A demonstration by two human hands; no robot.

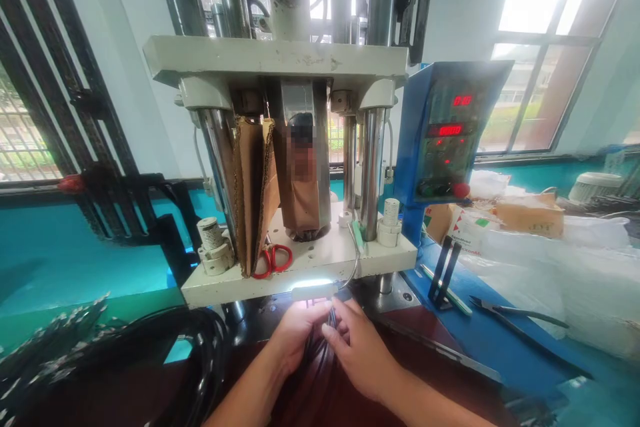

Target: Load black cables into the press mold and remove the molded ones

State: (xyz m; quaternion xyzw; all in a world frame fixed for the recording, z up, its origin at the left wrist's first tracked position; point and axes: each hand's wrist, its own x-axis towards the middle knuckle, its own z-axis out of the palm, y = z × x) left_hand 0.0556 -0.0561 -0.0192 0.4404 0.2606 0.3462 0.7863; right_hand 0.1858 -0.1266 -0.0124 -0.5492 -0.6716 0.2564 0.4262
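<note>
Beneath the press's lower white plate (345, 257), my left hand (299, 332) pinches thin black cables (316, 353) between thumb and fingers. Facing it, my right hand (359, 341) has its fingers curled round the same cables, thumb towards the left hand. The hands nearly touch. Their cable ends are partly hidden by my fingers. A lit lamp bar (314, 292) hangs at the plate's front edge, just above my fingertips. The cables run down towards me over the dark red tabletop (420, 380).
Red-handled scissors (274, 260) and folded cardboard (250, 197) rest on the press plate. A bundle of black cables (195, 360) lies at left. At right are a blue control box (450, 133) with red digits, pliers (520, 312) on a blue surface, and white sacks (520, 267).
</note>
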